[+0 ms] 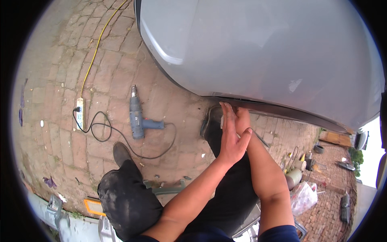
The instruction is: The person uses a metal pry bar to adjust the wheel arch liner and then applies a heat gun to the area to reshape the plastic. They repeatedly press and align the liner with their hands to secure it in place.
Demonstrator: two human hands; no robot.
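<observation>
A large silver-grey car body panel (258,48) curves across the upper right. Along its lower edge runs a dark trim strip (278,109). My left hand (233,139) lies with fingers stretched out, their tips at the strip's near end and the thumb apart. Just beside and partly behind it, my right hand (242,119) reaches up to the same strip; its fingers are mostly hidden, so their grip does not show. On the bricks to the left lies a blue-grey heat gun (137,119), nozzle pointing away from me, out of both hands.
The heat gun's black cable (121,135) loops over the brick paving to a white power strip (80,113) on a yellow cord (96,48). My shoes stand on either side of the cable. A white plastic bag (304,197) and a cylinder (293,177) lie at the right.
</observation>
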